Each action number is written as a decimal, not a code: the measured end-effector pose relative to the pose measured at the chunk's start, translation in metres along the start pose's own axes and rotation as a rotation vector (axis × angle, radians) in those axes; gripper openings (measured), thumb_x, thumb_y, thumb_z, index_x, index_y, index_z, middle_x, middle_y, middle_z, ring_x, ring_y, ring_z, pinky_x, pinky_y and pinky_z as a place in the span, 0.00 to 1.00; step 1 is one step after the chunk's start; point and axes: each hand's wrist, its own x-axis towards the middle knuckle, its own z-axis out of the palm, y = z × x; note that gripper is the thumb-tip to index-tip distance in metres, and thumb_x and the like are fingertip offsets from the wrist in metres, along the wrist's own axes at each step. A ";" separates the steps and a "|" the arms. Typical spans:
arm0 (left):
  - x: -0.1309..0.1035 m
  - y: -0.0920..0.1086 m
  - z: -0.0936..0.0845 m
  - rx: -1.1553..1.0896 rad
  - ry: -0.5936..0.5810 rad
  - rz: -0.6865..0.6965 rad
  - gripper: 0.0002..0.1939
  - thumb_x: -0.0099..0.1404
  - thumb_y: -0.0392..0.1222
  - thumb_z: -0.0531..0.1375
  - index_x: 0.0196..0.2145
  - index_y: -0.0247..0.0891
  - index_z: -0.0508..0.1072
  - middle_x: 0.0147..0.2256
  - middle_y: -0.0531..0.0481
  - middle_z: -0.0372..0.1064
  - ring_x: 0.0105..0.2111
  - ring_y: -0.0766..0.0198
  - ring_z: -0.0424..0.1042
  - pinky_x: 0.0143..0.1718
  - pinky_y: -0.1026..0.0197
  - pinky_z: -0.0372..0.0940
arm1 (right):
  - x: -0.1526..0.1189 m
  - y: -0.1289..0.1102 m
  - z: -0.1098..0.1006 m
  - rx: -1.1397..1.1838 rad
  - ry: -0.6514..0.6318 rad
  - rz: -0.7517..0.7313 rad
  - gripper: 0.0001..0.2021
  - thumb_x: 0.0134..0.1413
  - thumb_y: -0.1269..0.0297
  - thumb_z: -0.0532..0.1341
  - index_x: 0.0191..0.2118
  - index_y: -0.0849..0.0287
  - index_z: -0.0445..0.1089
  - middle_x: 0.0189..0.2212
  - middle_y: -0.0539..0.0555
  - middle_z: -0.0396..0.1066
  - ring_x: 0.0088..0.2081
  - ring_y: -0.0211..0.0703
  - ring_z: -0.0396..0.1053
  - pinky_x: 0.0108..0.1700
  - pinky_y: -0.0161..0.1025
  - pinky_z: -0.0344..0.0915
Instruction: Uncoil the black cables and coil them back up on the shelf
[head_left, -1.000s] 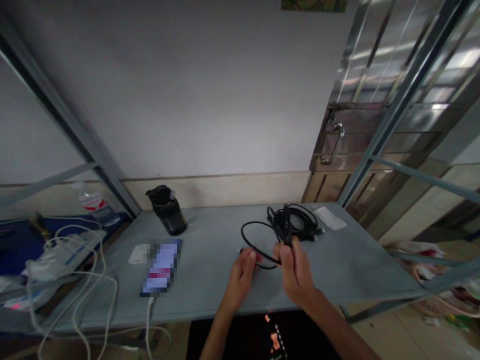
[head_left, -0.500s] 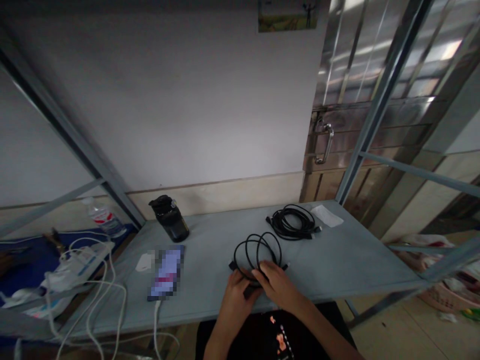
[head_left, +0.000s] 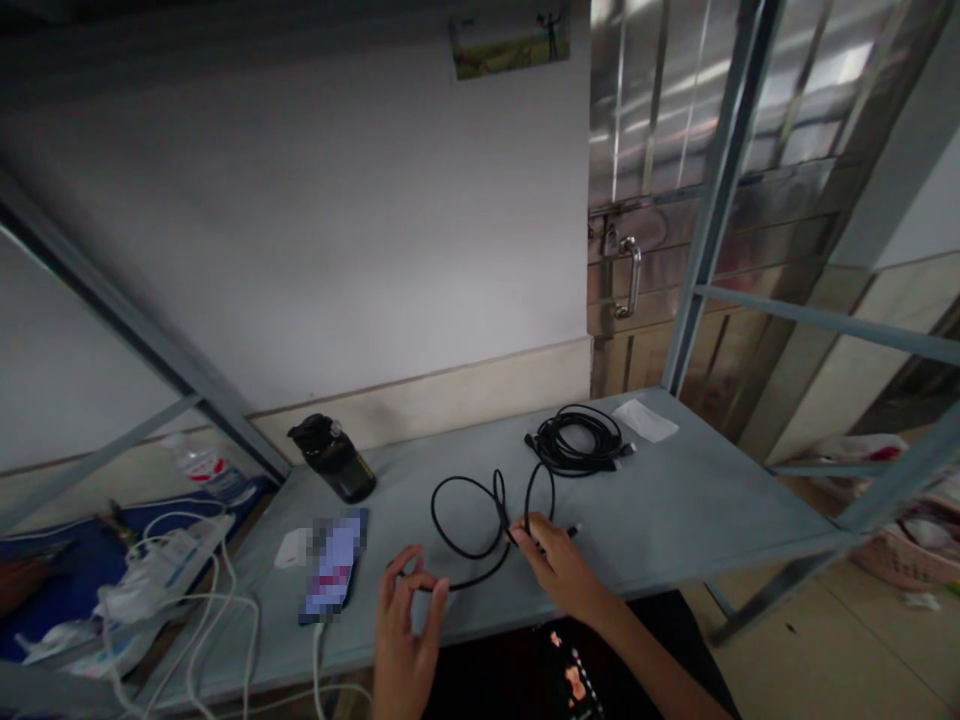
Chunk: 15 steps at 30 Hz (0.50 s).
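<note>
A black cable (head_left: pixel 465 553) lies in loose loops over the front of the grey table (head_left: pixel 637 540). My left hand (head_left: pixel 409 610) is at the front edge, its fingers curled round one end of this cable, which runs from there toward the right. My right hand (head_left: pixel 551 560) pinches the loops where they cross, and a plug sticks out just beyond its fingers. Behind it, a second, thicker coil of black cable (head_left: pixel 574 440) rests on the table, touching or nearly touching the nearest loop.
A dark bottle (head_left: pixel 334 460) and a phone (head_left: pixel 334 565) with a white cord stand and lie at the left. White paper (head_left: pixel 645 420) is at the back right. Beyond the left edge are a power strip (head_left: pixel 176 555) and a clear bottle (head_left: pixel 214 470). Metal posts flank the table.
My left hand has moved left, away from my right hand, drawing out part of the cable. The loops have spread wider. The camera view has shifted to the right.
</note>
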 end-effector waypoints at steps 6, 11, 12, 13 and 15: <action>0.017 0.014 -0.047 0.058 0.243 -0.042 0.16 0.76 0.56 0.64 0.57 0.52 0.79 0.72 0.43 0.69 0.71 0.43 0.71 0.65 0.40 0.76 | -0.014 0.010 -0.022 0.049 0.156 0.092 0.27 0.82 0.39 0.48 0.37 0.50 0.68 0.28 0.52 0.74 0.30 0.50 0.76 0.38 0.44 0.74; 0.027 0.036 -0.094 0.209 0.406 -0.108 0.29 0.75 0.62 0.63 0.70 0.56 0.76 0.72 0.48 0.72 0.70 0.40 0.72 0.75 0.32 0.63 | -0.037 0.013 -0.100 -0.045 0.327 0.123 0.30 0.81 0.37 0.49 0.34 0.49 0.73 0.30 0.55 0.76 0.36 0.54 0.77 0.45 0.48 0.74; 0.028 0.037 -0.101 0.223 0.413 -0.135 0.30 0.75 0.63 0.63 0.70 0.57 0.76 0.71 0.49 0.73 0.70 0.40 0.72 0.76 0.31 0.62 | -0.041 0.013 -0.119 -0.072 0.379 0.126 0.30 0.80 0.36 0.49 0.32 0.49 0.73 0.30 0.55 0.75 0.36 0.53 0.76 0.44 0.48 0.73; 0.028 0.036 -0.108 0.234 0.423 -0.155 0.30 0.74 0.64 0.63 0.69 0.56 0.78 0.70 0.49 0.74 0.70 0.38 0.72 0.77 0.30 0.60 | -0.046 0.012 -0.139 -0.095 0.437 0.137 0.31 0.80 0.35 0.49 0.30 0.50 0.71 0.27 0.54 0.73 0.33 0.52 0.74 0.41 0.48 0.72; 0.030 0.025 -0.123 0.249 0.448 -0.159 0.30 0.73 0.65 0.64 0.67 0.54 0.80 0.68 0.47 0.76 0.69 0.35 0.73 0.76 0.27 0.60 | -0.056 0.009 -0.176 -0.141 0.581 0.164 0.32 0.78 0.32 0.51 0.28 0.50 0.67 0.23 0.51 0.65 0.26 0.48 0.65 0.31 0.45 0.65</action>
